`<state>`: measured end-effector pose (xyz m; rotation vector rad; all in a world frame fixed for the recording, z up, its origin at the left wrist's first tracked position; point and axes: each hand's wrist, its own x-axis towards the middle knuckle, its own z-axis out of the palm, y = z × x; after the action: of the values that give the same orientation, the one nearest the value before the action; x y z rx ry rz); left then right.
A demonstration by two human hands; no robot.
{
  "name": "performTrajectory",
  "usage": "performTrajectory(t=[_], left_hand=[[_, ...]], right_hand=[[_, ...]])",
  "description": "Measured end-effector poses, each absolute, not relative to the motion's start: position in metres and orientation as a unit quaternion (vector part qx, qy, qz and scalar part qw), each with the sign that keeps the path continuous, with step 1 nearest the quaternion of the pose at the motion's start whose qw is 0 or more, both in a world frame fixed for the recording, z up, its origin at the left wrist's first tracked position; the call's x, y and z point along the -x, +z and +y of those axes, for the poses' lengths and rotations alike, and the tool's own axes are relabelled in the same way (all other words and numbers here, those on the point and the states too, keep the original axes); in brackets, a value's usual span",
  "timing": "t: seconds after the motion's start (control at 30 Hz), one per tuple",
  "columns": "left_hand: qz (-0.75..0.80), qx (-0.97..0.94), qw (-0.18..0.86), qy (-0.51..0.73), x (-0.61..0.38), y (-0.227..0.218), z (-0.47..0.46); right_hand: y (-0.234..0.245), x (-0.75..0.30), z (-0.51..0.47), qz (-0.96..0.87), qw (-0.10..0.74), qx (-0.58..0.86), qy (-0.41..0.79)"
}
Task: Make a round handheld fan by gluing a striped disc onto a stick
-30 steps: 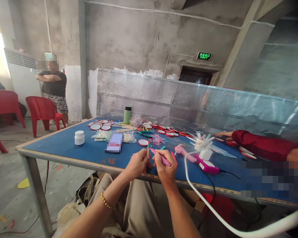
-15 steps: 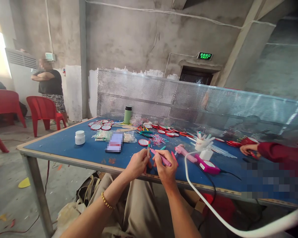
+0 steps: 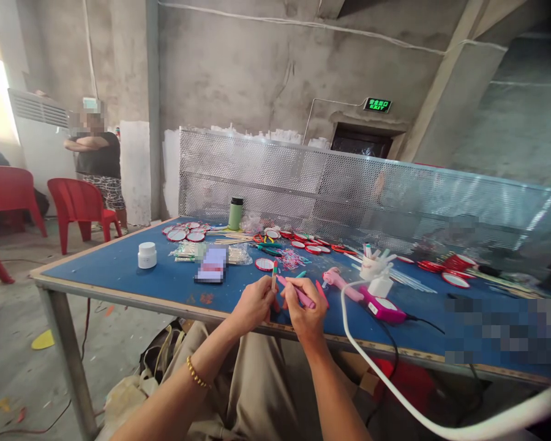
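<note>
My left hand (image 3: 256, 300) is closed around a thin pale stick (image 3: 274, 282) with green and red bands near its top, held upright. Close beside it, my right hand (image 3: 307, 306) grips a pink-purple marker pen (image 3: 303, 296) like a writing tool, its tip pointing toward the stick. Whether tip and stick touch, I cannot tell. Both hands are above the front edge of the blue table (image 3: 133, 294). Just beyond them lie a red-rimmed round disc (image 3: 265, 264) and a pile of pink and blue small strips (image 3: 294, 258).
A phone (image 3: 211, 266), a white jar (image 3: 147, 255) and a green bottle (image 3: 236, 214) stand or lie to the left. Rightward are a pink glue gun (image 3: 344, 283), a magenta device (image 3: 384, 306), a cup of sticks (image 3: 371, 266) and a curved white tube (image 3: 371, 361). A perforated metal screen (image 3: 266, 177) backs the table.
The co-worker's red-sleeved arm at the right has left the view, uncovering red-rimmed discs there. The standing person at the left has shifted slightly rightward. My hands stay nearly in place.
</note>
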<state>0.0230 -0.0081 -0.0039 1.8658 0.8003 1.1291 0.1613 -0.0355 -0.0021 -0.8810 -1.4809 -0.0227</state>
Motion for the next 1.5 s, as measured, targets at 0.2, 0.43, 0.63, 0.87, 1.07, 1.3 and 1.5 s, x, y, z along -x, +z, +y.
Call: performTrajectory(t=[0.2, 0.43, 0.63, 0.87, 1.07, 1.3, 1.5], left_hand=[[0.320, -0.739, 0.394, 0.443, -0.0229, -0.0037, -0.0080], [0.316, -0.740, 0.393, 0.445, -0.0225, -0.0034, -0.0088], [0.322, -0.739, 0.390, 0.446, -0.0226, -0.0037, -0.0088], [0.316, -0.735, 0.399, 0.448, -0.0227, -0.0046, -0.0080], [0.310, -0.733, 0.410, 0.445, -0.0236, -0.0058, -0.0068], [0.308, -0.729, 0.411, 0.453, -0.0237, -0.0056, -0.0081], [0.310, -0.734, 0.397, 0.457, -0.0243, -0.0057, -0.0076]], right_hand=[[-0.0022, -0.1610, -0.0354, -0.649, 0.654, 0.388, -0.019], [-0.0028, -0.1611, -0.0354, -0.662, 0.643, 0.384, -0.008], [-0.0035, -0.1611, -0.0357, -0.654, 0.647, 0.392, -0.010], [-0.0015, -0.1601, -0.0366, -0.652, 0.652, 0.387, -0.015], [-0.0037, -0.1614, -0.0349, -0.636, 0.666, 0.391, -0.015], [-0.0033, -0.1628, -0.0366, -0.662, 0.645, 0.380, -0.012], [0.0005, -0.1604, -0.0387, -0.668, 0.639, 0.382, -0.022]])
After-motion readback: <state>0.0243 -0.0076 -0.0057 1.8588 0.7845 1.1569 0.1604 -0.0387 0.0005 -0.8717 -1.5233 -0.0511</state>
